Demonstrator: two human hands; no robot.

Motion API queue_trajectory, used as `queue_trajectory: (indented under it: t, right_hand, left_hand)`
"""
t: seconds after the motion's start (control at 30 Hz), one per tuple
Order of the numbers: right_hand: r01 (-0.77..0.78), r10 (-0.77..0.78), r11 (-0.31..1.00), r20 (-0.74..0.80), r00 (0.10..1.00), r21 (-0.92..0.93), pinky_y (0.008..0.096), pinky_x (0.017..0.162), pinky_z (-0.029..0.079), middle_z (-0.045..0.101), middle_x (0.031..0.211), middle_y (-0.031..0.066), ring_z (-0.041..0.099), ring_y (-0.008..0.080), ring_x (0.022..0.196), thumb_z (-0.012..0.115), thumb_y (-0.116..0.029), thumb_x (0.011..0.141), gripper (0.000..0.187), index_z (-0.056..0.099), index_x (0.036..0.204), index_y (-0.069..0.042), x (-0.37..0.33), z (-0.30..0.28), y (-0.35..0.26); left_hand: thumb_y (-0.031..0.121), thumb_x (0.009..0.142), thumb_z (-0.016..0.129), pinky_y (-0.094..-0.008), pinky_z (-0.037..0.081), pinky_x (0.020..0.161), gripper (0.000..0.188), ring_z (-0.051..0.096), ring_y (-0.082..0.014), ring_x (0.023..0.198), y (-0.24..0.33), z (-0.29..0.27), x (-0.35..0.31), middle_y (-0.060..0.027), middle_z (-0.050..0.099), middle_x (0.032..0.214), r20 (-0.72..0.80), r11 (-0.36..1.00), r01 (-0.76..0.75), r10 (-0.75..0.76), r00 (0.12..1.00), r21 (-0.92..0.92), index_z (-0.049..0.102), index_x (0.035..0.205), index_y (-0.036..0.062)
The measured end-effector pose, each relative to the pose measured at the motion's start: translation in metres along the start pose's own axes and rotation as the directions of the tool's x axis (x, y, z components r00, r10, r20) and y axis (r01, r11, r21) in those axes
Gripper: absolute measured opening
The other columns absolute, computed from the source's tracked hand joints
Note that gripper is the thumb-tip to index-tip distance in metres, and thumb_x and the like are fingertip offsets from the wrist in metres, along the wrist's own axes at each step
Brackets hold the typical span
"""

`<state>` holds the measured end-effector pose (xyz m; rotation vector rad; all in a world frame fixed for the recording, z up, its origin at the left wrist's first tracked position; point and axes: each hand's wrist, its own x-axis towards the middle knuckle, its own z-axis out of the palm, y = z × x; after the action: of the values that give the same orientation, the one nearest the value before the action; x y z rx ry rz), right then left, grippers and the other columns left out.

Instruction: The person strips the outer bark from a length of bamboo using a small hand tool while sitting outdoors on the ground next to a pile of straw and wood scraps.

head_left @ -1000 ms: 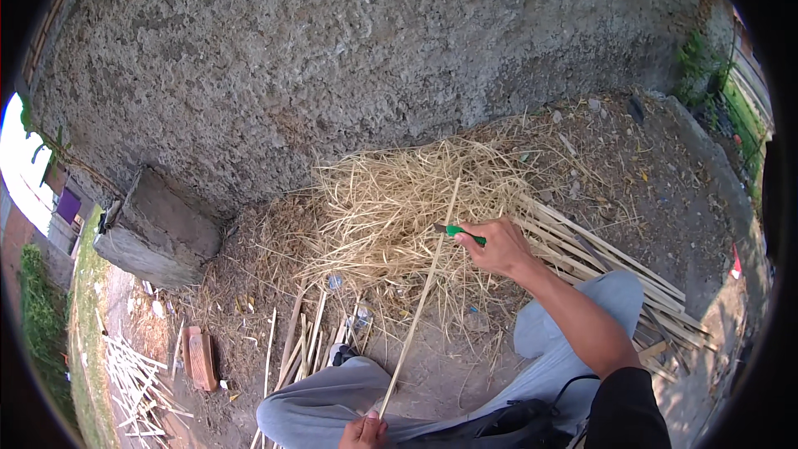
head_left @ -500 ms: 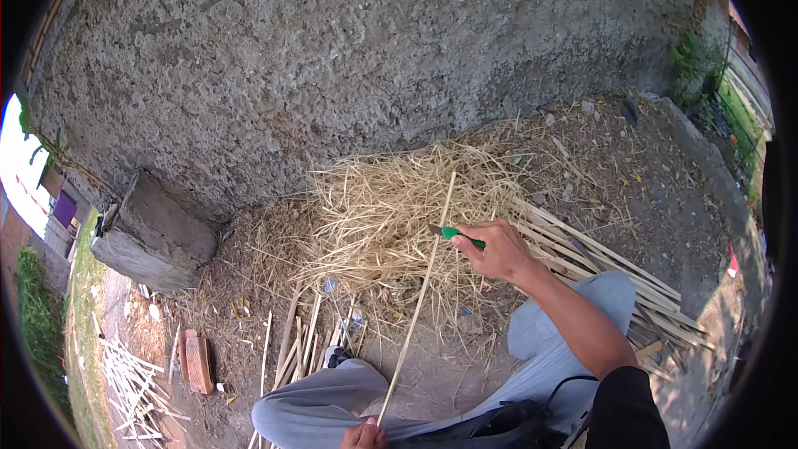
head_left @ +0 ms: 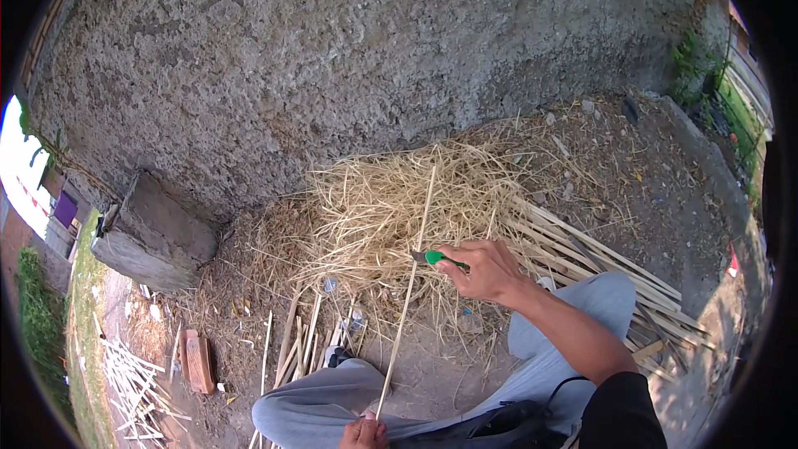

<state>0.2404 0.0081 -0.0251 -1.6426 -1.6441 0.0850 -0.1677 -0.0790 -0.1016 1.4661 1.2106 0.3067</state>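
Between my legs a long pale strip, seemingly bamboo (head_left: 406, 299), slants up and away over a heap of shavings (head_left: 374, 212). My left hand (head_left: 363, 432), at the lower edge, pinches the strip's near end. Closed around a green-handled knife (head_left: 435, 258), my right hand (head_left: 486, 270) is over the right side of the heap. The knife's short dark blade lies against the strip about two thirds of the way up. Part of the handle is hidden in my fingers.
Split strips (head_left: 598, 258) lie beneath and beyond my right knee. More strips (head_left: 299, 341) rest by my left foot, and a white pile (head_left: 137, 391) is at far left. A reddish brick (head_left: 197, 362), a concrete block (head_left: 158, 229) and a rough wall (head_left: 399, 50) stand around.
My right hand with the knife has moved a little left and toward me. The strip's far end has swung left, while my left hand stays nearly in place.
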Motion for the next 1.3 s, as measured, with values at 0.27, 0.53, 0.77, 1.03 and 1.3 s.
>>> queue_trajectory:
  t: [0.27, 0.53, 0.77, 1.03, 1.3]
  right_hand:
    - [0.019, -0.027, 0.996, 0.088, 0.996, 0.085, 0.0367, 0.049, 0.048, 0.068, 0.072, 0.0126, 0.062, 0.025, 0.053, 0.067, -0.026, 0.091, 0.028, 0.073, 0.109, -0.006, -0.012, -0.005, -0.016]
    - [-0.038, 0.038, 0.999, 0.022, 0.999, 0.038, 0.0402, 0.049, 0.05, 0.07, 0.073, 0.013, 0.065, 0.0276, 0.056, 0.064, -0.031, 0.092, 0.032, 0.071, 0.113, -0.008, 0.004, -0.013, 0.007]
    - [-0.082, 0.082, 0.997, 0.055, 0.995, -0.004, 0.0368, 0.05, 0.048, 0.067, 0.069, 0.0136, 0.062, 0.0269, 0.052, 0.064, -0.026, 0.092, 0.03, 0.072, 0.109, -0.003, 0.016, -0.026, -0.006]
    - [-0.157, 0.158, 0.987, -0.083, 0.984, 0.013, 0.0371, 0.052, 0.048, 0.066, 0.067, 0.0174, 0.062, 0.0271, 0.053, 0.066, -0.026, 0.091, 0.029, 0.072, 0.107, -0.002, 0.029, -0.027, 0.029]
    - [-0.547, 0.545, 0.83, -0.048, 0.837, -0.108, 0.0415, 0.058, 0.051, 0.065, 0.067, 0.018, 0.067, 0.0284, 0.06, 0.059, -0.031, 0.096, 0.033, 0.071, 0.112, -0.006, 0.041, -0.044, 0.068]
  left_hand:
    - [0.04, 0.105, 0.037, -0.0301, 0.033, 0.046, 0.046, 0.04, -0.0124, 0.048, 0.065, 0.008, -0.014, -0.0004, 0.045, 0.059, -0.004, 0.999, 0.045, -0.045, 0.999, 0.017, 0.054, 0.077, 0.0074]
    - [0.012, 0.092, 0.06, -0.0466, 0.045, 0.057, 0.011, 0.055, -0.0357, 0.062, 0.018, -0.003, -0.017, -0.0179, 0.059, 0.076, 0.017, 0.629, -0.476, 0.593, 0.805, 0.615, 0.057, 0.097, 0.0027]
    - [0.002, 0.086, 0.062, -0.0461, 0.044, 0.056, 0.008, 0.055, -0.0379, 0.063, 0.018, -0.017, -0.016, -0.0178, 0.058, 0.074, 0.039, 0.624, -0.505, 0.605, 0.795, 0.596, 0.057, 0.092, 0.0034]
    - [0.006, 0.089, 0.062, -0.0427, 0.04, 0.051, 0.006, 0.053, -0.0361, 0.057, 0.036, -0.032, -0.033, -0.0161, 0.056, 0.069, 0.005, 0.818, -0.359, 0.4, 0.917, 0.45, 0.056, 0.088, 0.0027]
    - [0.022, 0.098, 0.053, -0.0413, 0.041, 0.052, 0.028, 0.054, -0.0334, 0.058, 0.024, -0.046, -0.054, -0.0182, 0.058, 0.069, -0.001, 0.954, 0.029, -0.03, 1.0, 0.298, 0.056, 0.079, 0.0019]
